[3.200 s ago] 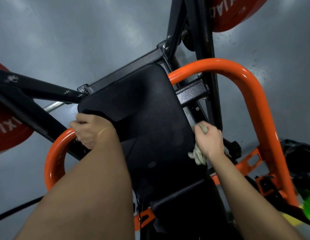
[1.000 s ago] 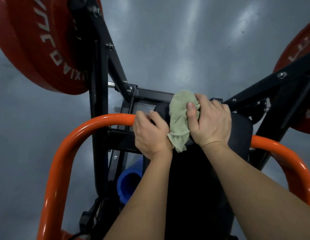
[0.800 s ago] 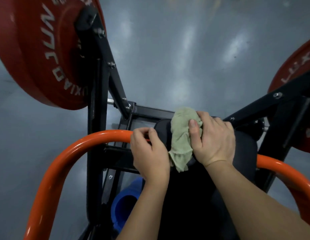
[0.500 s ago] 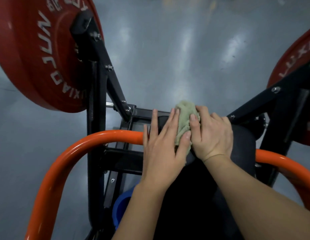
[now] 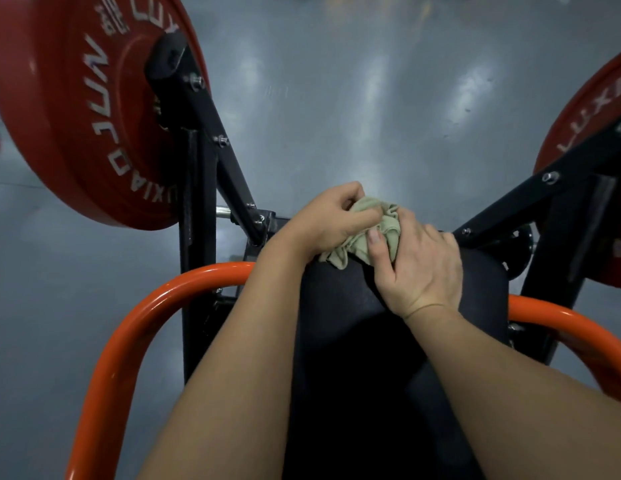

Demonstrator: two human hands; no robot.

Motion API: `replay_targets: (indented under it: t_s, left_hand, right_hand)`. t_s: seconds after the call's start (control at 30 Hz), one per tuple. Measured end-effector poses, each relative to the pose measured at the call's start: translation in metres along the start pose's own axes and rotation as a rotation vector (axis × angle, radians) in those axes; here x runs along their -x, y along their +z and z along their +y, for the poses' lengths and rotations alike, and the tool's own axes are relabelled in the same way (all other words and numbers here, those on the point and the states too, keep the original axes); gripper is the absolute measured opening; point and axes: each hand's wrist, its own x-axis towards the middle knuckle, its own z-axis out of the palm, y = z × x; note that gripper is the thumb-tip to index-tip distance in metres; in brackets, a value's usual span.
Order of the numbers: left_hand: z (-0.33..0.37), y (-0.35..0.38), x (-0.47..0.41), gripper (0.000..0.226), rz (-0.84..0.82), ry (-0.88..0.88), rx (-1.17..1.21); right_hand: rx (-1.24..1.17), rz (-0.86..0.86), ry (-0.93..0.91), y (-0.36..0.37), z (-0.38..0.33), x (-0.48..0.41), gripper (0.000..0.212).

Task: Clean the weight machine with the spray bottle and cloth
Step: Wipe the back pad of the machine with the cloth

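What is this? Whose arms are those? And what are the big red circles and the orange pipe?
The camera sits on a person's head and looks down, so the arms are that person's own. The thing in front is a weight machine. The big red circles are weight plates, heavy discs hung on it. The orange pipe is a curved bar that runs behind the black pad. The left hand and the right hand both hold a light green cloth, bunched up at the pad's top edge, for wiping it clean. Underneath is the grey floor.
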Motion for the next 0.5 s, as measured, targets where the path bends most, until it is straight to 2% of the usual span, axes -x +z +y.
replay_targets:
  t_s: [0.07, 0.13, 0.23, 0.3, 0.37, 0.4, 0.43, 0.5]
  left_hand:
    - [-0.011, -0.002, 0.01, 0.034, 0.134, 0.001, 0.078]
    - [-0.02, 0.002, 0.022, 0.044, 0.344, 0.007, 0.092]
    - [-0.028, 0.025, 0.041, 0.041, 0.659, 0.109, 0.136]
    - [-0.031, 0.038, 0.048, 0.041, 0.782, 0.157, 0.123]
    - [-0.027, 0.042, 0.042, 0.032, 0.813, 0.122, -0.006]
    - [-0.023, 0.039, 0.034, 0.026, 0.773, 0.076, -0.102]
    - [-0.016, 0.035, 0.027, 0.026, 0.683, 0.014, -0.168]
    - [-0.003, 0.022, 0.016, 0.041, 0.449, -0.1, -0.182]
  right_hand:
    - [0.03, -0.008, -0.009, 0.0, 0.0, 0.001, 0.061]
    - [0.028, -0.027, -0.013, 0.001, -0.001, -0.001, 0.063]
    - [0.042, -0.035, -0.008, 0.002, -0.001, -0.002, 0.063]
    - [0.08, -0.03, -0.019, 0.003, -0.002, -0.004, 0.059]
    - [0.106, -0.016, -0.015, 0.003, -0.001, -0.004, 0.056]
    - [0.12, -0.01, -0.015, 0.004, -0.001, -0.004, 0.057]
    - [0.134, -0.008, -0.02, 0.006, 0.0, -0.003, 0.058]
    - [0.145, -0.001, -0.023, 0.006, 0.0, -0.003, 0.061]
